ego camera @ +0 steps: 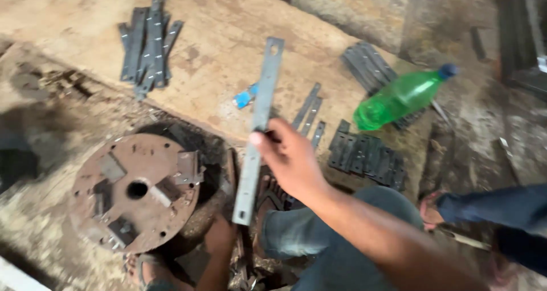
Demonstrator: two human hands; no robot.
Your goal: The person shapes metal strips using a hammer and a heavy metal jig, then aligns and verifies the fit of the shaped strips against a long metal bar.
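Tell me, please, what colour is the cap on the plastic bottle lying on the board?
Blue, on a green bottle; the cap shows in the head view.

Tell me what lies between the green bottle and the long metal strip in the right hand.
In the head view, short dark metal strips lie on the board between the green bottle and the long strip.

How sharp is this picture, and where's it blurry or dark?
Head view: motion blur softens everything, most on the right hand holding the metal strip and on the green bottle; daylight is even on the wooden board, with dark shadow at the left edge.
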